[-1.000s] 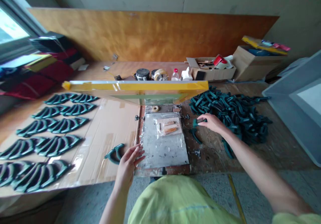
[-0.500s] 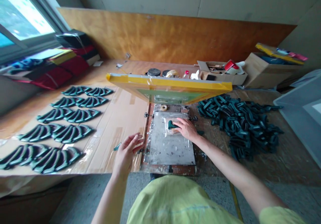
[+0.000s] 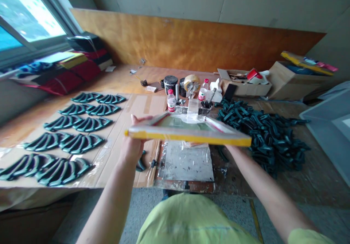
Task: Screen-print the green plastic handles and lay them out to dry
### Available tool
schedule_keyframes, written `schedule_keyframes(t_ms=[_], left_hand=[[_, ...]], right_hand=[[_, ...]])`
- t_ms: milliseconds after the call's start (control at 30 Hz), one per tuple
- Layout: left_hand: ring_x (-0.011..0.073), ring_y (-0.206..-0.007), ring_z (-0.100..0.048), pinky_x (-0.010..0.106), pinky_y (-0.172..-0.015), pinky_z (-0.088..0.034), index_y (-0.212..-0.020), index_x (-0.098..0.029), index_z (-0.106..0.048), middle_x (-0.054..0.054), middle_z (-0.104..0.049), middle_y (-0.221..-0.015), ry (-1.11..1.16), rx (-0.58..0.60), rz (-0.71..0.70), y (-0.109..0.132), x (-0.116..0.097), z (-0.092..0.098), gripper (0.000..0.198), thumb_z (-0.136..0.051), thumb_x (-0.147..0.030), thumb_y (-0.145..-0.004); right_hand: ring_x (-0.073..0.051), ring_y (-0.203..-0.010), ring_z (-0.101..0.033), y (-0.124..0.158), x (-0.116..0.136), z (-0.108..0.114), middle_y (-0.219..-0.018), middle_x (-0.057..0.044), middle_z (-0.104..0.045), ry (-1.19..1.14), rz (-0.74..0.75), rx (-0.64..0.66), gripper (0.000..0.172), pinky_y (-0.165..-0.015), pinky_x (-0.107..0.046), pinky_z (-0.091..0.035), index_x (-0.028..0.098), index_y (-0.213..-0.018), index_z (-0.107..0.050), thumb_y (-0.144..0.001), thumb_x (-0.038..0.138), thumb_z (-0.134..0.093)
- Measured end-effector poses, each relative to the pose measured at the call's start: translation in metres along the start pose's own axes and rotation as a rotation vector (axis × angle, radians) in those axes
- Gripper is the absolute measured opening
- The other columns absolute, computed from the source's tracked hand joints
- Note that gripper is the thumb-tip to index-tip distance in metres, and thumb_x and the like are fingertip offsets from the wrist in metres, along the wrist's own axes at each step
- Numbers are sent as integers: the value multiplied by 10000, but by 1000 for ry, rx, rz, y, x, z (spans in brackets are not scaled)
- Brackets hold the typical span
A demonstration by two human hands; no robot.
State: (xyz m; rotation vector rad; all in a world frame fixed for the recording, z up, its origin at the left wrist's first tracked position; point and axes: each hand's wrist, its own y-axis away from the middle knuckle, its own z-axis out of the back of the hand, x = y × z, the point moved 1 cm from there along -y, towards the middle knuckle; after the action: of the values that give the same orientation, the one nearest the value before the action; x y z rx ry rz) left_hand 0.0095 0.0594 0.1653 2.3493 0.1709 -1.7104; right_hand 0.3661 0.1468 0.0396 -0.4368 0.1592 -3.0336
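Note:
My left hand [image 3: 133, 146] grips the left end of a yellow-edged screen-printing frame [image 3: 188, 137], its thumb over the top and its fingers partly hidden. Tilted low over a grey metal plate [image 3: 188, 165], the frame has green mesh [image 3: 191, 122] inside. My right hand is behind or under the frame, out of sight; only the forearm shows, so its fingers cannot be read. A curved dark green plastic piece [image 3: 140, 163] lies on the cardboard beside my left wrist. Another dark green piece [image 3: 222, 153] rests right of the plate.
Fanned rows of dark green pieces [image 3: 82, 142] cover the cardboard [image 3: 133, 107] on the left. A heap of such pieces [image 3: 262, 131] lies right. Bottles [image 3: 171, 102], a black-lidded tub [image 3: 171, 85] and cardboard boxes [image 3: 287, 80] stand behind. A translucent bin [image 3: 328, 127] is far right.
The raised frame has swung down over the plate, uncovering the bottles and clamps behind. My left hand has moved up onto it, leaving a green piece on the cardboard. My right hand is now hidden.

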Motion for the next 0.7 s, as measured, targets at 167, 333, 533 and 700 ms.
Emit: schedule_keyframes(t_ms=[167,333,533,700], left_hand=[[153,-559,-623,233,-497,-467,-1170,-208,-640,-7,-669,-703,-156,30,378,42,72,49,643,-773,-553,-644],[152,-571,-624,235,-519,-479,-1398,-209,-465,-24,-646,-693,-211,-38,365,46,132,62,889,-789,-514,-629],[144,-611,-620,223,-547,-473,-1378,-138,-467,-17,-634,-704,-202,10,370,40,159,72,871,-755,-547,-665],[144,-631,-625,223,-563,-474,-1345,-160,-496,-8,-654,-732,-194,45,372,40,163,78,803,-734,-556,-689]], right_hand=[[-245,-1214,-521,-25,38,30,-1333,-144,-549,-145,199,-184,450,-1009,-359,-430,153,-1331,-509,-930,357,-516],[-252,-1111,-565,-50,95,21,-1172,-129,-624,28,362,8,412,-946,-351,-452,144,-1193,-583,-794,181,-679],[-240,-928,-620,-31,96,2,-931,-108,-692,171,371,200,122,-800,-309,-462,162,-927,-662,-833,159,-584],[-213,-962,-572,18,81,4,-918,-86,-671,85,661,248,265,-827,-294,-444,171,-914,-672,-821,33,-465]])
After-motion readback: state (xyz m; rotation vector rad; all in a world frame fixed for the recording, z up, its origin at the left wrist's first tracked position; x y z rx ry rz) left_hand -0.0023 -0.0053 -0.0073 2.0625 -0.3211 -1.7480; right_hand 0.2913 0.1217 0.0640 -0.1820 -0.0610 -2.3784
